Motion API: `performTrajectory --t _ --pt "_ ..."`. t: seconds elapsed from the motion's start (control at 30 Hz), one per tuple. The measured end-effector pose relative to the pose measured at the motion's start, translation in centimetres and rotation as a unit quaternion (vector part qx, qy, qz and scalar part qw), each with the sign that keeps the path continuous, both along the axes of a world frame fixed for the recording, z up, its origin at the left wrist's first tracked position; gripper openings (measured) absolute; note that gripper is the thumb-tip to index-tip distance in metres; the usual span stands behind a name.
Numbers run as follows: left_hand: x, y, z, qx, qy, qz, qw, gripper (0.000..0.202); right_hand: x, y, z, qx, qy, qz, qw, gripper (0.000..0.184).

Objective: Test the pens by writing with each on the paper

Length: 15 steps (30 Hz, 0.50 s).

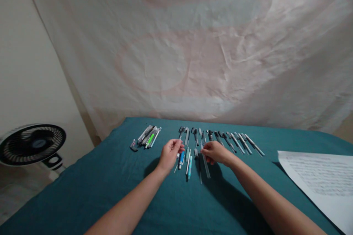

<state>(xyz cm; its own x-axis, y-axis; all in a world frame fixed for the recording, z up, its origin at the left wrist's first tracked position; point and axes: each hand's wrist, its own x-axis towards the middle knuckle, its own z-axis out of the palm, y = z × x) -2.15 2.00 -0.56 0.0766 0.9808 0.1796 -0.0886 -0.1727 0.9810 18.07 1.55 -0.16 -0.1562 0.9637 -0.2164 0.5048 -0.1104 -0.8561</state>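
My left hand is closed in a pinch above the near pens; what its fingertips hold, if anything, is too small to tell. Just under it lie a blue pen-like tube and a thin white stick. My right hand pinches a clear pen barrel, which slants down toward me. Beside that barrel runs a thin refill-like stick. Between the hands lie a turquoise pen and a slim white one. Beyond my hands, black-capped and clear pens form a row.
A bundle of pens with a bright green one lies at the far left. White pens continue the row rightward. A written paper sheet covers the right of the green cloth. A black fan stands left of the table.
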Motion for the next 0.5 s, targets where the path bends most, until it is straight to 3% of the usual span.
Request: performTrajectory --t 0.17,0.5 --pt "-2.0 2.4 -0.6 0.017 0.048 0.050 0.997 0.032 -0.1 0.5 -2.1 -0.020 -0.020 -0.014 1.000 0.013" --pt "-5.0 5.1 -1.7 0.083 0.235 0.107 0.962 0.026 -0.3 0.5 -2.4 -0.080 0.014 -0.005 0.997 0.009"
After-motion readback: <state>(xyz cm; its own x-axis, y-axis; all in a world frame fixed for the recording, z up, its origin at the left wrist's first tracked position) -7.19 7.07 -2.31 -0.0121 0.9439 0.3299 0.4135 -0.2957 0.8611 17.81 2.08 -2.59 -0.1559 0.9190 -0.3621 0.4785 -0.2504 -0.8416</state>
